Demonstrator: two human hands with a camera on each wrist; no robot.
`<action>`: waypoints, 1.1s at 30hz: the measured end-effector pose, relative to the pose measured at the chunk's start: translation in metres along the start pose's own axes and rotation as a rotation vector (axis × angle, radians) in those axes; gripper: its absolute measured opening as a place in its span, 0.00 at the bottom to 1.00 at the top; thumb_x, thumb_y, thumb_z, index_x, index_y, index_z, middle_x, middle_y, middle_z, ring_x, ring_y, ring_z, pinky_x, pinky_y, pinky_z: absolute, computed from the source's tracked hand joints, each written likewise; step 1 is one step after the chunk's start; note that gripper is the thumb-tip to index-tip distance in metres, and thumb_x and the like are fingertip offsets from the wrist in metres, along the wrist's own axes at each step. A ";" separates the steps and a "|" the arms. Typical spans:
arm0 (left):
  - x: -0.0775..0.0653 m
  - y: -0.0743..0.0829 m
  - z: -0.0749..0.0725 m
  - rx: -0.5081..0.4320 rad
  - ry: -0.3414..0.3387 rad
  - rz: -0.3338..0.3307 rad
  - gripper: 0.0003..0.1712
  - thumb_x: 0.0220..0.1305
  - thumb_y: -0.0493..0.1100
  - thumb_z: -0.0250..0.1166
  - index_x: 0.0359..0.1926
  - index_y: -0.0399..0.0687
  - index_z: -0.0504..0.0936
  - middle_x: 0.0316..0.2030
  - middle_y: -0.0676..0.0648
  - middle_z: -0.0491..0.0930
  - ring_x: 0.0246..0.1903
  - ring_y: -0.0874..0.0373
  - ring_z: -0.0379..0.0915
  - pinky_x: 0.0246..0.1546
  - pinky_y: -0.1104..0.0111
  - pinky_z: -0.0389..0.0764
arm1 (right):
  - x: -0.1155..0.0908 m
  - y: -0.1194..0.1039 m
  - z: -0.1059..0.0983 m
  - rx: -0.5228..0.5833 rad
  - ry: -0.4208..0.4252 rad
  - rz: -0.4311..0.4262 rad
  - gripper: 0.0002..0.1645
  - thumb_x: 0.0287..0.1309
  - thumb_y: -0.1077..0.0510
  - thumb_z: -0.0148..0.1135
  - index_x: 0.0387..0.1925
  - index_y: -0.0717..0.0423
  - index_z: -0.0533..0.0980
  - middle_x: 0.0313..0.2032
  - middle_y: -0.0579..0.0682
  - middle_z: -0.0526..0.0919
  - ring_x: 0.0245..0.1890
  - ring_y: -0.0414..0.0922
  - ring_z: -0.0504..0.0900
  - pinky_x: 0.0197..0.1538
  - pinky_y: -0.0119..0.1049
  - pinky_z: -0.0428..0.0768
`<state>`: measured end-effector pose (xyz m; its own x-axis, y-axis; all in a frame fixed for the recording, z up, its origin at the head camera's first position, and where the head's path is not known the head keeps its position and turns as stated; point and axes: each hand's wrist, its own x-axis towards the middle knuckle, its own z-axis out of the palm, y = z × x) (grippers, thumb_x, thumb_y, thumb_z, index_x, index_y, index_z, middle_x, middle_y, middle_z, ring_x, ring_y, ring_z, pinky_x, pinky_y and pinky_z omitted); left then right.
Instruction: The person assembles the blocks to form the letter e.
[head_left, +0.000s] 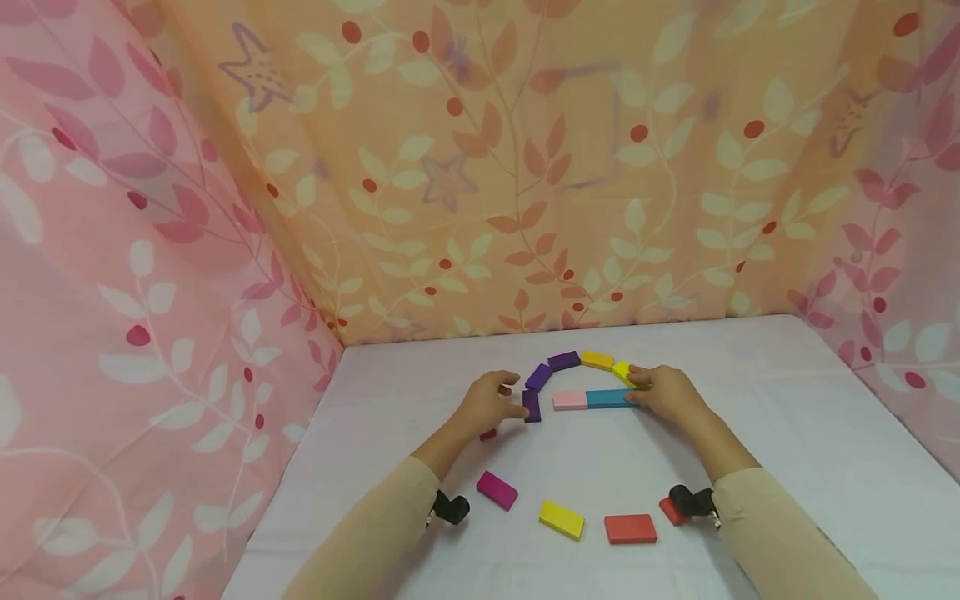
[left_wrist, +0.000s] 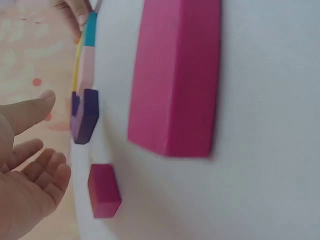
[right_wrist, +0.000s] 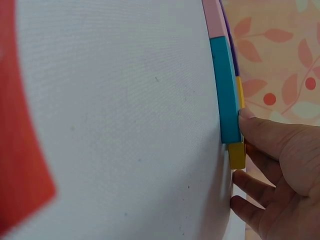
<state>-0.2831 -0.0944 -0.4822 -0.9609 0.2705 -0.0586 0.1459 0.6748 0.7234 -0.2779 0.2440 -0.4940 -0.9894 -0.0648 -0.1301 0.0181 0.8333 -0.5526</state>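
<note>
Purple blocks (head_left: 538,377) and yellow blocks (head_left: 597,360) form a curved row on the white cloth. Inside the curve, a pink block (head_left: 570,401) lies end to end with a blue block (head_left: 609,398). My right hand (head_left: 670,394) pinches a yellow block (right_wrist: 237,156) at the curve's right end, partly hidden by the fingers; the thumb is close to the blue block. My left hand (head_left: 486,406) is beside the lowest purple block (head_left: 532,406), its fingers loosely bent and apart from it in the left wrist view. A dark red block (head_left: 488,434) shows partly below that hand.
Nearer me lie a magenta block (head_left: 497,491), a yellow block (head_left: 562,520) and a red block (head_left: 631,529). Another red block (head_left: 673,511) is partly hidden by the right wrist camera (head_left: 693,501). Patterned curtains (head_left: 480,167) stand behind and at both sides of the table.
</note>
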 end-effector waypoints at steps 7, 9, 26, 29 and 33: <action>-0.017 -0.009 -0.021 -0.018 0.036 0.069 0.34 0.58 0.48 0.78 0.65 0.50 0.79 0.63 0.46 0.77 0.61 0.48 0.74 0.58 0.52 0.79 | -0.004 -0.004 -0.002 -0.007 0.005 -0.003 0.34 0.65 0.49 0.69 0.67 0.59 0.74 0.71 0.59 0.70 0.72 0.70 0.61 0.70 0.69 0.59; -0.022 -0.013 -0.026 -0.022 0.042 0.071 0.33 0.59 0.48 0.77 0.65 0.51 0.79 0.63 0.47 0.77 0.61 0.48 0.74 0.58 0.52 0.79 | -0.004 -0.004 -0.002 -0.004 0.003 0.001 0.34 0.65 0.49 0.70 0.68 0.59 0.74 0.72 0.59 0.69 0.72 0.70 0.61 0.69 0.69 0.59; -0.047 -0.041 -0.040 -0.121 0.056 0.050 0.30 0.59 0.45 0.77 0.63 0.48 0.81 0.58 0.52 0.81 0.58 0.49 0.75 0.52 0.54 0.79 | -0.002 -0.002 -0.001 0.003 -0.008 0.002 0.35 0.65 0.49 0.69 0.68 0.59 0.73 0.72 0.59 0.69 0.72 0.69 0.60 0.70 0.69 0.58; -0.048 -0.044 -0.038 -0.132 0.060 0.034 0.31 0.59 0.45 0.77 0.64 0.48 0.80 0.59 0.50 0.81 0.58 0.49 0.74 0.52 0.54 0.79 | -0.002 -0.003 -0.001 -0.004 -0.009 0.007 0.35 0.65 0.48 0.69 0.68 0.58 0.73 0.72 0.59 0.69 0.72 0.70 0.61 0.70 0.69 0.59; -0.051 -0.047 -0.035 -0.155 0.062 0.006 0.33 0.58 0.45 0.78 0.64 0.47 0.80 0.59 0.48 0.82 0.58 0.48 0.74 0.53 0.54 0.79 | -0.002 -0.002 -0.002 -0.015 -0.004 0.005 0.34 0.65 0.48 0.69 0.68 0.58 0.73 0.72 0.59 0.69 0.72 0.70 0.61 0.70 0.69 0.59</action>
<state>-0.2495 -0.1638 -0.4891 -0.9735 0.2281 -0.0151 0.1181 0.5583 0.8212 -0.2760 0.2436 -0.4910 -0.9887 -0.0624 -0.1362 0.0211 0.8417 -0.5395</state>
